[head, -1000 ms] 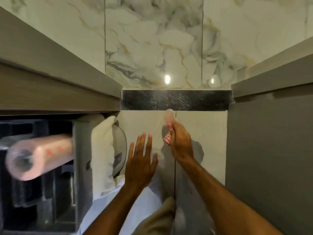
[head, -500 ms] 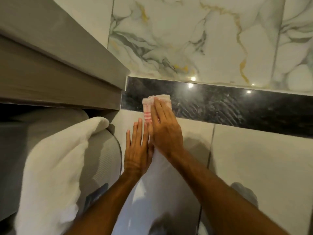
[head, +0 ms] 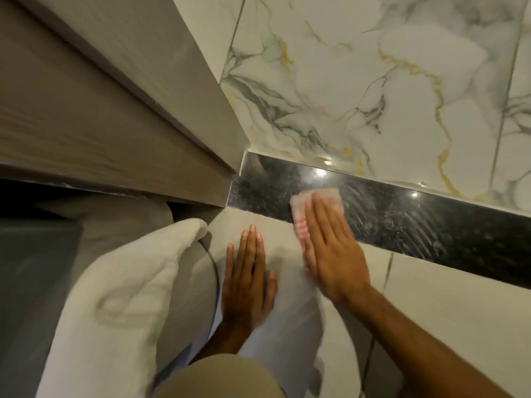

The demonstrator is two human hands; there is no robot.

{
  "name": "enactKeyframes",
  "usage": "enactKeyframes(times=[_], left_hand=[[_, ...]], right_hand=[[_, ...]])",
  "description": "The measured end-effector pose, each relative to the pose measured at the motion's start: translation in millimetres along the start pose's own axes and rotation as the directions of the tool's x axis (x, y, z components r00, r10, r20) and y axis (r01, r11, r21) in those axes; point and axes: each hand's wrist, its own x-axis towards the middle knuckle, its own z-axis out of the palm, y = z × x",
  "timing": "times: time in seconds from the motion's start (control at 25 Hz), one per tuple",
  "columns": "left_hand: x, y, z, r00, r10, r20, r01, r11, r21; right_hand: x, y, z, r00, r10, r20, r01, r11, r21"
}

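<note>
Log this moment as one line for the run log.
action: wiping | right hand: flat, presses pink-striped cloth on black stone strip | left hand: flat against beige wall tile | nearby: white towel

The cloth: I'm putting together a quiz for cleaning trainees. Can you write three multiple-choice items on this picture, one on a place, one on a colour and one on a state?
1. Where is the top end of the cloth?
A. on the black strip
B. in a bucket
C. on a chair

2. What colour is the cloth?
A. blue
B. pink and white
C. green

3. How is the left hand?
A. clenched in a fist
B. flat, with straight fingers
C. gripping a bottle

Answers:
1 A: the right hand presses the cloth against the strip.
2 B: pink stripes on white show beside the fingers.
3 B: it rests open on the beige tile below the strip.
</note>
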Motion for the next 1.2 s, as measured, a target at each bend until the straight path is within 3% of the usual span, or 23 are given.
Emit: enactKeyframes(times=[0.08,0.12,0.16,0.28,0.4,0.48,0.56,0.6,0.72,0.8,0.88,0.96,1.0,1.12,1.2], left_hand=[[-0.4,1.0,7.3,0.999,-0.021,-0.037,0.020,0.999,-0.028],[-0.9,0.4,10.4,0.997,-0.047,-0.060,0.044,0.998,-0.042],[-1.0,-0.4,11.7,0.994,-0.074,-0.085,0.070,0.996,-0.048],[-3.3,-0.2,9.7,0.985,-0.101,-0.138,0.098,0.995,-0.032],[-1.7,1.9,5.1,0.986,-0.121,-0.118,0.116,0.992,-0.050],[-1.6,1.6,4.8,0.989,-0.123,-0.077,0.120,0.992,-0.048],[-0.3,-0.2,7.3,0.990,-0.122,-0.065,0.118,0.992,-0.052],[-0.5,-0.4,9.0,0.990,-0.124,-0.069,0.120,0.990,-0.067],[-3.3,-0.2,8.3,0.989,-0.104,-0.106,0.089,0.987,-0.135],[-5.3,-1.7,5.5,0.992,-0.079,-0.097,0.067,0.990,-0.127],[-2.6,-1.4,1.3,0.995,-0.071,-0.065,0.063,0.991,-0.115],[-1.2,-0.9,2.0,0.998,-0.048,-0.044,0.045,0.997,-0.070],[-1.4,-1.2,4.6,0.999,-0.025,-0.040,0.023,0.999,-0.044],[-1.9,-5.5,12.7,0.999,0.013,-0.041,-0.013,1.000,-0.013],[-2.6,-3.2,9.9,0.998,0.034,-0.055,-0.035,0.999,-0.028]], right_hand=[[63.1,-17.6,-3.5,0.983,0.184,-0.012,-0.182,0.978,0.099],[93.5,-36.4,-4.1,0.978,0.210,-0.004,-0.208,0.970,0.126],[110.6,-55.3,-2.6,0.986,0.167,0.005,-0.166,0.980,0.105],[75.9,-59.6,14.9,0.978,-0.203,0.053,0.200,0.979,0.043],[5.5,-8.0,10.1,0.949,-0.306,0.080,0.304,0.952,0.037],[25.2,2.7,8.5,0.984,-0.169,0.061,0.167,0.985,0.034],[81.7,-30.7,2.1,0.996,0.093,-0.007,-0.092,0.993,0.072],[101.3,-51.1,0.0,0.987,0.157,0.019,-0.158,0.984,0.088],[67.9,-75.1,10.1,0.999,0.031,0.036,-0.036,0.991,0.130],[-17.7,-58.4,13.3,0.998,0.070,-0.005,-0.069,0.988,0.139],[-65.5,-33.6,9.8,0.952,0.299,-0.067,-0.287,0.946,0.150],[-34.8,-17.7,7.1,0.849,0.524,-0.076,-0.506,0.845,0.172],[-0.2,-15.5,4.4,0.812,0.573,-0.108,-0.549,0.814,0.190],[49.9,-23.5,8.1,0.924,0.371,-0.094,-0.352,0.921,0.167],[2.4,-27.9,17.7,0.982,0.165,-0.094,-0.154,0.981,0.115]])
